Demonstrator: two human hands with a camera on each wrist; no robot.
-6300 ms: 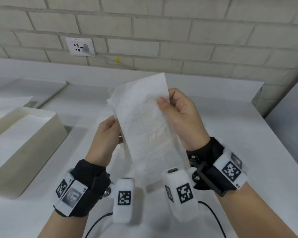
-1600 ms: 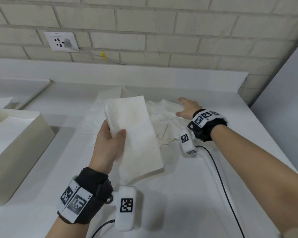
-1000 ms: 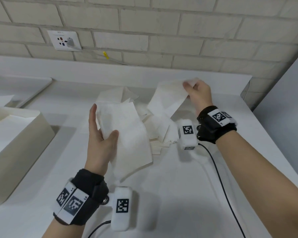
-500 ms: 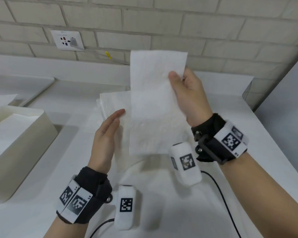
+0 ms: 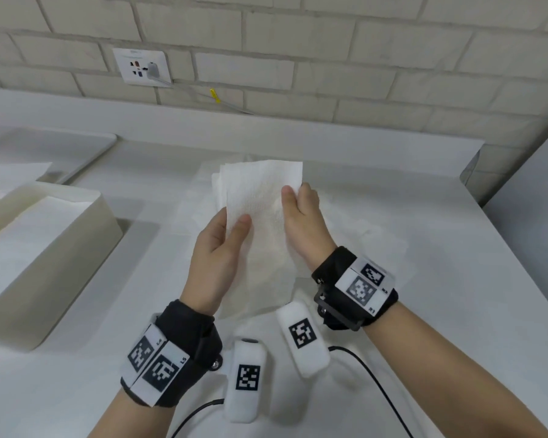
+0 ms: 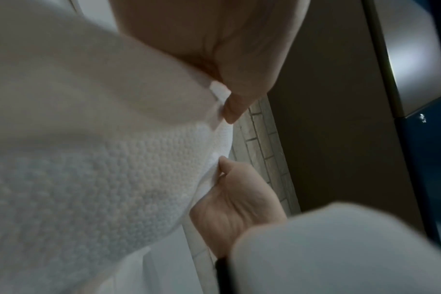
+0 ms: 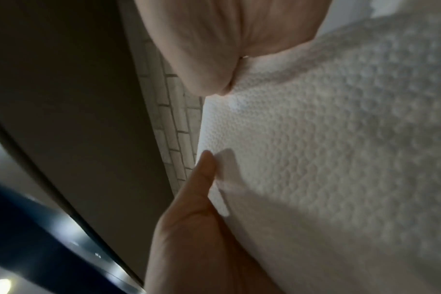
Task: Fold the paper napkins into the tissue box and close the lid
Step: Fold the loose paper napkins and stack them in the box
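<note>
Folded paper napkins (image 5: 260,222), pinched between left hand (image 5: 217,248) and right hand (image 5: 304,226) above the tabletop (image 5: 424,311), could be skewed if edges are pulled unevenly.

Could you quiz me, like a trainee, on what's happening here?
1. True or false: both hands hold the napkin.
2. Where is the tissue box? A) left of the hands B) right of the hands C) under the napkin
3. Fill in: the box's lid is ____.

Key:
1. True: the left hand and right hand each pinch the napkin's edge between thumb and fingers.
2. A
3. Off; the box stands open, with paper inside.
</note>
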